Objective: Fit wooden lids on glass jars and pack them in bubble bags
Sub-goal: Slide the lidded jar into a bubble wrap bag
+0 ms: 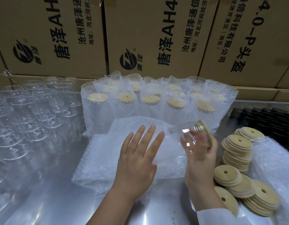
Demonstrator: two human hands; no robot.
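Observation:
My right hand grips a clear glass jar lying on its side, with a round wooden lid on its mouth, pointing right. My left hand rests flat, fingers spread, on a stack of empty bubble bags at the table's centre. The jar's base sits over the right part of that stack. Behind the stack stand several packed jars in bubble bags, their wooden lids showing. Loose wooden lids lie piled at the right. Empty glass jars crowd the left.
Large printed cardboard boxes form a wall at the back. A dark ribbed tray sits at the far right behind the lids. More bubble wrap lies at the right edge. The table surface is shiny metal.

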